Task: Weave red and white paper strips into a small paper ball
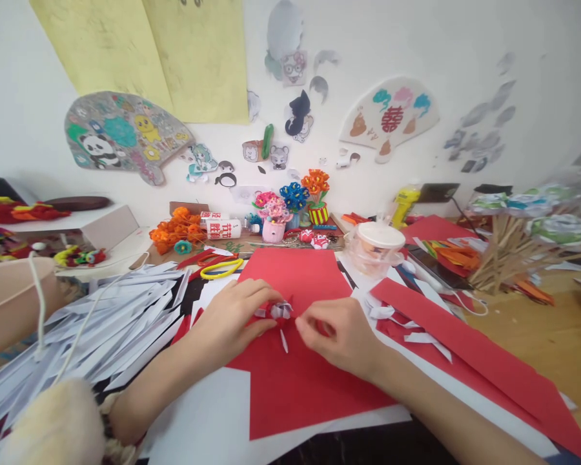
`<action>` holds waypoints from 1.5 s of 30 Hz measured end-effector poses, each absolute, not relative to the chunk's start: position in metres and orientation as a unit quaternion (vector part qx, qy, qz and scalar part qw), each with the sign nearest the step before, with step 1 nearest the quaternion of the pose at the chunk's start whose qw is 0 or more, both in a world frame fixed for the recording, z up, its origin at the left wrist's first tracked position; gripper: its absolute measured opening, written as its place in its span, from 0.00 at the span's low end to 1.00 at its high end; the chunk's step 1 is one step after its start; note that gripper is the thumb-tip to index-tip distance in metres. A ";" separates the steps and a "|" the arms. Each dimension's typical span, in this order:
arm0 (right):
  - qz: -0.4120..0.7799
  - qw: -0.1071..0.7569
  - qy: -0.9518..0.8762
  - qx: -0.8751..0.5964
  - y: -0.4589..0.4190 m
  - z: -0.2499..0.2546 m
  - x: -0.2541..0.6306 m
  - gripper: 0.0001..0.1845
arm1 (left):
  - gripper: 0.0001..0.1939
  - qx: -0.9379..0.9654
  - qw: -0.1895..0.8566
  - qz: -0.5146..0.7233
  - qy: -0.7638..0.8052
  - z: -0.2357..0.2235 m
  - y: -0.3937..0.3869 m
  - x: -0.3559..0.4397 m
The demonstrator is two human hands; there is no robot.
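Note:
My left hand (232, 320) pinches a small folded piece of red and white paper (281, 312) between thumb and fingers. A thin white paper tip (284, 341) points down from it. Just to the right of the folded paper, my right hand (341, 332) is closed with thumb and forefinger together; what is between them, if anything, is too small to make out. Both hands are above a large red paper sheet (314, 387), which lies over white sheets (198, 413).
White paper strips (140, 310) are heaped on the left, near yellow-handled scissors (221, 268). Red folded paper (465, 349) with white scraps lies right. Behind stand a lidded clear tub (375, 248), small flower pots (272, 229) and orange flowers (177, 231). A pale tub (17, 303) sits far left.

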State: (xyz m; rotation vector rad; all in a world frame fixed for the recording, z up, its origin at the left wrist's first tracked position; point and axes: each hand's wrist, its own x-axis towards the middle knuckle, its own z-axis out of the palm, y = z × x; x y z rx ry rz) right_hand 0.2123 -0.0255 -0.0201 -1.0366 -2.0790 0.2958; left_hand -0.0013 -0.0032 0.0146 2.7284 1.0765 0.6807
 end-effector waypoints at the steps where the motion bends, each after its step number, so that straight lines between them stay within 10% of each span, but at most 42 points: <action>1: 0.107 0.407 -0.804 -0.421 -0.024 -0.019 0.214 0.12 | 0.10 0.908 0.063 0.221 0.351 0.014 -0.001 -0.004; 16: 0.108 0.266 -0.866 -0.409 -0.014 -0.028 0.218 0.04 | 0.11 0.907 -0.278 0.152 0.277 -0.001 -0.028 0.023; 45: -0.095 0.269 -0.912 -0.294 -0.010 -0.034 0.223 0.08 | 0.17 0.904 -0.317 0.203 0.203 -0.008 -0.020 0.017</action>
